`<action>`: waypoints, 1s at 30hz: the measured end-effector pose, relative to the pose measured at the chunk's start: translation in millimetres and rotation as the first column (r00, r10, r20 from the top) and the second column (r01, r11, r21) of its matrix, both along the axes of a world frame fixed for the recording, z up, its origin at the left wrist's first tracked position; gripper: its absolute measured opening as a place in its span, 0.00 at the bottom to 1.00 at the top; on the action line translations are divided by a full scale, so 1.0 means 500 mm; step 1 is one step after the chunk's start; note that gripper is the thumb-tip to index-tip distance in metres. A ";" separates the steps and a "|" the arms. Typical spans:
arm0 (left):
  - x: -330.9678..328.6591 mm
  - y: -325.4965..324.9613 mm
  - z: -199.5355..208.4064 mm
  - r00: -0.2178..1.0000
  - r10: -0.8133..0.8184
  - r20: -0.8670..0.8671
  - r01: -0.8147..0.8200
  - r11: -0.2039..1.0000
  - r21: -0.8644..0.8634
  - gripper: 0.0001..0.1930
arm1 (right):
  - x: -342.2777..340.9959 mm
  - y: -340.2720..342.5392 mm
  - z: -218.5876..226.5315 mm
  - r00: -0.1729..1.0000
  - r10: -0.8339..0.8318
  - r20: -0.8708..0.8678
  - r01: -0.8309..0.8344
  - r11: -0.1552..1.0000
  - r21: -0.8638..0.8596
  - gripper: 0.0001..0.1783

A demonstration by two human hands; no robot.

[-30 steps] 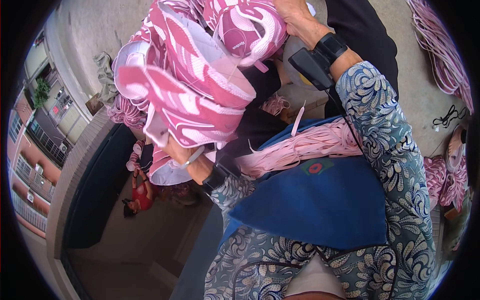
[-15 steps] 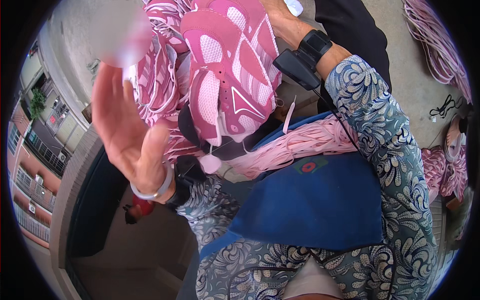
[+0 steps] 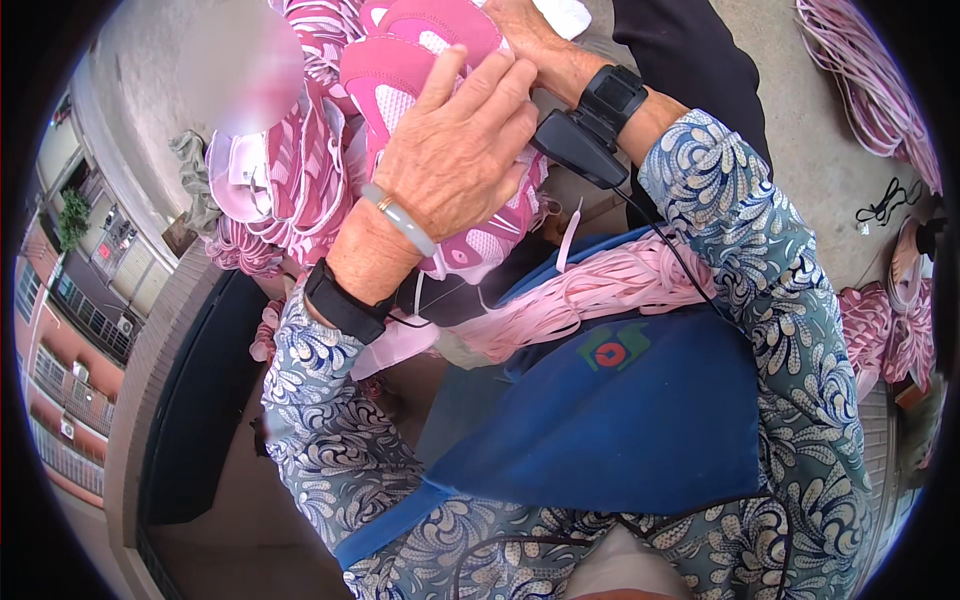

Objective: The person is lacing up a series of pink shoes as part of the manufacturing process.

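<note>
Several pink and white shoe uppers [image 3: 385, 75] overlap in a stack in front of me, toward the top of the view. My left hand [image 3: 455, 145] lies across them, back upward, with its fingers stretched toward my right hand; its bent thumb points right. At the far right edge of the stack, my right hand [image 3: 520, 28] grips an upper, its fingertips partly hidden. A loose lace end [image 3: 570, 235] sticks up near the uppers. Below it, a bundle of pale pink laces [image 3: 590, 295] lies over my blue apron [image 3: 600, 420].
More bundled pink uppers [image 3: 310, 165] are piled left of the stack, beside a crumpled grey-green cloth [image 3: 192, 170]. Long pink laces [image 3: 870, 90] hang at the far right, above other pink pieces [image 3: 868, 335]. A black cable [image 3: 675, 245] runs from my right wrist.
My left hand has swung right from its raised place at the left and come down over the uppers. My right hand stays at the stack, which has shifted slightly up and left in view.
</note>
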State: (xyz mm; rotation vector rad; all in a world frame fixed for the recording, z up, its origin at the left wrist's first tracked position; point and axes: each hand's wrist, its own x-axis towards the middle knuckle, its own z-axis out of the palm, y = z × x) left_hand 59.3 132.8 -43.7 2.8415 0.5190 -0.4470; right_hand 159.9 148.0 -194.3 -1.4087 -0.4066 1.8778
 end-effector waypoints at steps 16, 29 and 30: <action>0.012 0.033 0.005 0.999 0.014 0.033 -0.012 0.997 -0.075 0.16 | -0.043 0.008 -0.224 0.913 0.073 0.402 -0.253 0.873 0.417 0.07; -0.274 0.079 0.093 0.843 0.522 -0.133 -0.531 0.846 -0.045 0.16 | 0.008 0.015 -0.080 0.986 -0.052 -0.158 0.036 0.994 -0.103 0.11; -0.280 0.085 0.088 0.795 0.574 -0.196 -0.597 0.798 -0.084 0.16 | 0.003 0.012 -0.048 0.822 -0.306 -0.480 0.231 0.950 -0.211 0.09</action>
